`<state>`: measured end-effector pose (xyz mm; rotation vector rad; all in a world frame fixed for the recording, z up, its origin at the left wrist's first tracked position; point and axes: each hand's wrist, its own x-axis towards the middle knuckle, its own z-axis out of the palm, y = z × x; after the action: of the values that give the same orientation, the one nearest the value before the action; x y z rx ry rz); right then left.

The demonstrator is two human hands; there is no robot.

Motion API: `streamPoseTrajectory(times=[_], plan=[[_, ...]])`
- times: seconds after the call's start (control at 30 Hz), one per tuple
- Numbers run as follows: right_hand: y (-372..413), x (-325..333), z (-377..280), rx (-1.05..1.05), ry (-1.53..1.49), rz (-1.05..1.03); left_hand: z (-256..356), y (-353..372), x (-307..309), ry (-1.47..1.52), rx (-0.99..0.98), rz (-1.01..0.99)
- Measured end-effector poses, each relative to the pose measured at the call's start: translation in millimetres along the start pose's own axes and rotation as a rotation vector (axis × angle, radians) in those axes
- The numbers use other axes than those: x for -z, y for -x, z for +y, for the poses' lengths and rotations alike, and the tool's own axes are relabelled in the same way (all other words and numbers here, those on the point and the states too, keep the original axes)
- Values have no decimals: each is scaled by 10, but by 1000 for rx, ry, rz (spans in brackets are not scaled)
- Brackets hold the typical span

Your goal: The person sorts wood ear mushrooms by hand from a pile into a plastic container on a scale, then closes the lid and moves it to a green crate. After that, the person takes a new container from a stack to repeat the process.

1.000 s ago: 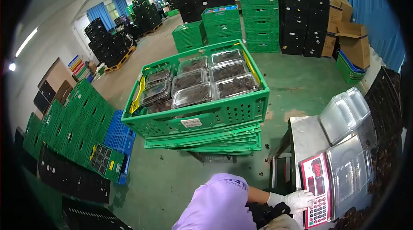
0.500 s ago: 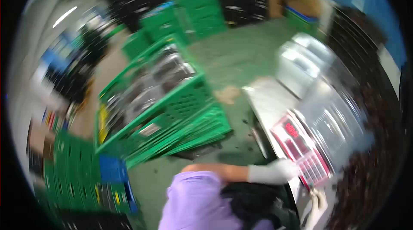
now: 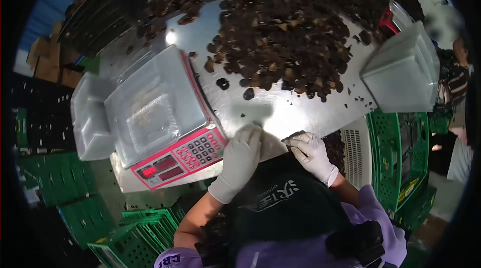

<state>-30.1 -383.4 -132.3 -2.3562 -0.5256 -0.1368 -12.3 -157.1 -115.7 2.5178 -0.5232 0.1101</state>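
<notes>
My left hand, in a white glove, is at the table's near edge beside the keypad of a red and silver scale. Its fingers are curled together, and anything inside them is hidden. My right hand, gloved too, pinches a dark brown mushroom-like piece over the edge. A clear plastic tray rests on the scale, whose red display is lit. Beyond my hands, a large heap of similar dark brown pieces covers the metal table, with a few loose ones in front.
Stacked clear trays stand left of the scale and at the table's right. Another red device sits behind the right stack. Green crates are at right, with more green crates lower left. Another person is at far right.
My view has swung from the floor and crates to the table. My left hand remains near the scale's keypad; my right hand now shows at the table edge with a dark piece.
</notes>
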Motion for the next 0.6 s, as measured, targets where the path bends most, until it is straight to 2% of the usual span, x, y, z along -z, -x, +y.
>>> streamPoseTrajectory(times=[0.03,0.07,0.13,0.23,0.33,0.37,0.4,0.53,0.6], plan=[[6,45,64,0,57,32,-59,-61,-116,-106,-11,-11],[4,90,134,3,116,61,-38,-180,-161,-87,-35,-20],[-5,171,271,-38,157,81,-6,-491,-241,-143,151,5],[-62,282,445,-55,244,119,-215,-874,-571,-213,276,26],[-130,388,571,-73,266,190,-192,-1152,-566,-381,383,-1],[-150,408,613,-104,282,219,-219,-1133,-570,-419,312,102],[-172,420,661,-134,296,248,-225,-1153,-546,-382,352,90],[-379,406,806,-273,302,413,-348,-1016,-565,-290,230,228],[-569,428,775,-335,333,408,-142,-975,-499,-99,94,312]])
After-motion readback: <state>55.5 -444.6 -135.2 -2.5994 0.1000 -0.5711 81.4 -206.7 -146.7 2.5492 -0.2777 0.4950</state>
